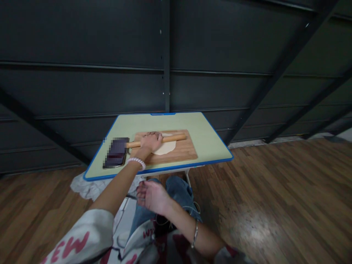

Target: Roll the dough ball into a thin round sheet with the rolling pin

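Note:
A wooden rolling pin (176,138) lies across a flattened piece of pale dough (166,148) on a wooden cutting board (181,154). My left hand (151,141) is closed over the pin, left of its middle, and covers part of the dough. Lower down, in front of the table edge and above my lap, my right hand (154,196) is off the board with its palm turned up. Its fingers are slightly bent and apart, and nothing shows in them.
A small pale-green folding table (132,121) with a blue rim carries the board. A dark phone (117,152), partly pixelated, lies left of the board. Behind stands a dark panelled wall (220,55). A crumpled white plastic bag (88,187) shows below the table's left corner.

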The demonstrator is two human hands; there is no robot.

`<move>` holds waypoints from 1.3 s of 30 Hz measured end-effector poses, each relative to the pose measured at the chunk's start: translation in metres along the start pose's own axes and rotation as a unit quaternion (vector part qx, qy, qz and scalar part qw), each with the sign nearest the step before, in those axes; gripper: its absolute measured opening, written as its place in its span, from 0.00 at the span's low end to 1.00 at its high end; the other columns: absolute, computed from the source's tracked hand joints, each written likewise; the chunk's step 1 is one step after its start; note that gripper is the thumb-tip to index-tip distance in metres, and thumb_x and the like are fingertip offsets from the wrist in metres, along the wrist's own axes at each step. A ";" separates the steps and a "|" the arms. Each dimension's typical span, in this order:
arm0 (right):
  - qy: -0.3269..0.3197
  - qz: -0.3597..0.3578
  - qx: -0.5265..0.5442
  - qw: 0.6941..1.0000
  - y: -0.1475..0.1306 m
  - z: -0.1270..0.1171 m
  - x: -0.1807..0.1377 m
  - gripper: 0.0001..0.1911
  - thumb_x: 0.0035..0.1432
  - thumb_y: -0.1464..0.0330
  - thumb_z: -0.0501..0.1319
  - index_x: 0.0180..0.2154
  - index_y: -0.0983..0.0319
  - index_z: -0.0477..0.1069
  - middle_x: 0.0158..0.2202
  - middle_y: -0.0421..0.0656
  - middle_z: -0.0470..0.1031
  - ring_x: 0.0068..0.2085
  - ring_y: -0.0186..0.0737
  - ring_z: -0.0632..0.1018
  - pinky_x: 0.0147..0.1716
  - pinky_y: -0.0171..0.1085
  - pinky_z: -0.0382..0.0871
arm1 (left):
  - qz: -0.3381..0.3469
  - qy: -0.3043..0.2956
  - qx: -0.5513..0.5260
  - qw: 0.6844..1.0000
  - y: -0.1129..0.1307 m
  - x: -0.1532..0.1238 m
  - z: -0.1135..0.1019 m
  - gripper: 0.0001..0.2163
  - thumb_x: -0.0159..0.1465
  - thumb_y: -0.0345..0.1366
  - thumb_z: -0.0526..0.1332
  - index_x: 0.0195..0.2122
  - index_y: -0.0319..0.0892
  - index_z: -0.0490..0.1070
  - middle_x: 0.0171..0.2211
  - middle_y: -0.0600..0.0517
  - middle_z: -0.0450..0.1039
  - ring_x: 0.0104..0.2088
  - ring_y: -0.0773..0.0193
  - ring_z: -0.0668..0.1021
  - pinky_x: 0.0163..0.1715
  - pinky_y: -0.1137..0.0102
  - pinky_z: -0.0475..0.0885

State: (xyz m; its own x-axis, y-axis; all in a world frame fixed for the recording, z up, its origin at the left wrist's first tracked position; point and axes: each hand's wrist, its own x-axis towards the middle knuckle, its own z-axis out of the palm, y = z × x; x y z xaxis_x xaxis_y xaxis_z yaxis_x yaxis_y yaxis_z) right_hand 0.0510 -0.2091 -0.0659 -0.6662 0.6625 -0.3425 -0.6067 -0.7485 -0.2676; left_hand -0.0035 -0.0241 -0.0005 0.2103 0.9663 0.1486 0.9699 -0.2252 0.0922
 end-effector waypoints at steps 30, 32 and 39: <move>0.065 -0.058 -0.965 0.249 -0.007 -0.164 -0.117 0.16 0.54 0.74 0.58 0.46 0.66 0.67 0.48 0.52 0.72 0.51 0.47 0.71 0.52 0.45 0.62 | 0.021 0.006 -0.013 1.000 0.000 -0.002 0.000 0.24 0.66 0.43 0.39 0.46 0.39 0.72 0.50 0.43 0.72 0.52 0.54 0.71 0.52 0.61 0.64; 0.121 -0.060 -0.952 0.273 -0.019 -0.158 -0.117 0.14 0.56 0.76 0.55 0.45 0.64 0.67 0.45 0.50 0.73 0.47 0.44 0.74 0.48 0.41 0.64 | 0.018 0.006 -0.019 1.000 0.000 -0.002 -0.001 0.25 0.66 0.44 0.39 0.46 0.38 0.72 0.50 0.43 0.72 0.52 0.53 0.71 0.52 0.60 0.64; 0.072 -0.007 -0.961 0.267 -0.034 -0.145 -0.112 0.09 0.57 0.74 0.55 0.39 0.62 0.71 0.41 0.48 0.76 0.45 0.45 0.76 0.46 0.41 0.64 | 0.011 0.011 -0.017 1.000 -0.001 -0.003 0.001 0.26 0.66 0.45 0.39 0.46 0.37 0.72 0.48 0.42 0.73 0.50 0.53 0.72 0.50 0.61 0.66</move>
State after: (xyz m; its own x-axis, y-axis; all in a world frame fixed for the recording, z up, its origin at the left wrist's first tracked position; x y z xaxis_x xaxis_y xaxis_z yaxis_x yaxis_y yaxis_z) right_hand 0.2097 -0.2620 -0.1491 -0.5624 0.7609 -0.3235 0.8264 0.5302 -0.1895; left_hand -0.0045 -0.0265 -0.0021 0.2289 0.9580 0.1728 0.9601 -0.2514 0.1222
